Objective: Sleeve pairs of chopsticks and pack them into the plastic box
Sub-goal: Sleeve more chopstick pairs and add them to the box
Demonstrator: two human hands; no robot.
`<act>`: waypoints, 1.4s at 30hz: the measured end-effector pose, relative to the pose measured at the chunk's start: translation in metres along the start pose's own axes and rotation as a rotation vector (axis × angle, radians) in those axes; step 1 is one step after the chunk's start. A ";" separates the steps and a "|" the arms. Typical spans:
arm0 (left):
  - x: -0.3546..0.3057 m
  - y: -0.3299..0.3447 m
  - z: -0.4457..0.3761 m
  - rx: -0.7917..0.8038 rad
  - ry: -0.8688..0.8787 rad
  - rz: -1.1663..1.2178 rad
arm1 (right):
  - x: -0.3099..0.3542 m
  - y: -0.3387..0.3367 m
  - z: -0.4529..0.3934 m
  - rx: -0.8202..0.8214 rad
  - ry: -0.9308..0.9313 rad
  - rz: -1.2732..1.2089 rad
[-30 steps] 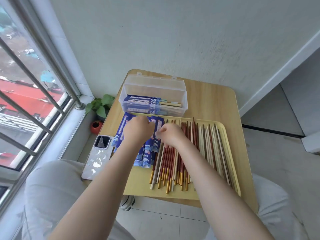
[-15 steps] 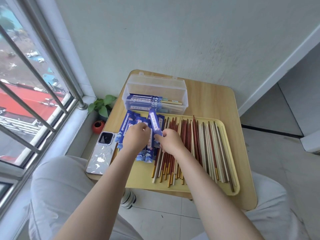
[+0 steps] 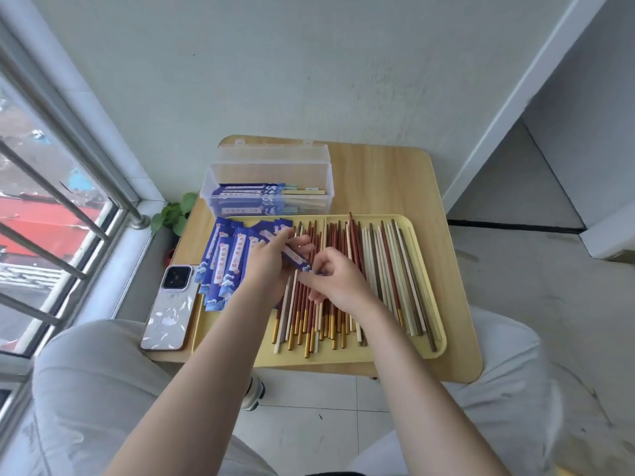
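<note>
Both hands (image 3: pixel 299 266) pinch one blue sleeve (image 3: pixel 290 253) above tray (image 3: pixel 343 359), phone (image 3: pixel 170 304) beside it.

The blue sleeves (image 3: pixel 225 266) carry red characters on white strips, too small to read.

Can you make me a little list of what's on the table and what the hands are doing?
table: small, wooden
tray: yellow, holds loose chopsticks and a pile of blue sleeves
box: clear, lid open, some sleeved pairs inside
phone: left of the tray
left hand: holds one sleeve above the tray
right hand: pinches that sleeve's near end
</note>
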State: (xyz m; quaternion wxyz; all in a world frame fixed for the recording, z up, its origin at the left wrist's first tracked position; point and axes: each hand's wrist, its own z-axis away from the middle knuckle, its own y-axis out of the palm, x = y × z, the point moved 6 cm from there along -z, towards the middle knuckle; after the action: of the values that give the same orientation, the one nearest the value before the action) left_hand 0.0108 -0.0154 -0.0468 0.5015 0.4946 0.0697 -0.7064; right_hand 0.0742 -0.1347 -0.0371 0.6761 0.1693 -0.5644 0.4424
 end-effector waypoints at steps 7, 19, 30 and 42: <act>-0.007 0.002 0.008 -0.268 0.152 -0.291 | -0.005 -0.043 0.011 -0.182 -0.028 0.051; 0.005 0.073 0.033 0.254 0.738 -1.574 | 0.002 -0.062 0.022 -0.086 -0.008 -0.096; 0.040 0.045 0.013 0.133 -0.012 -0.968 | -0.057 -0.107 0.017 -0.379 0.278 0.589; 0.053 0.043 0.011 0.169 -0.293 -0.732 | -0.053 -0.096 0.014 -0.415 0.315 0.691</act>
State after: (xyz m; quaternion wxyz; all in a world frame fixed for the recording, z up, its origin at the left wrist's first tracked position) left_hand 0.0368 -0.0770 -0.0647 0.1790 0.3706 0.1107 -0.9046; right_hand 0.1427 -0.2196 -0.0554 0.5860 -0.2384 -0.5548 0.5404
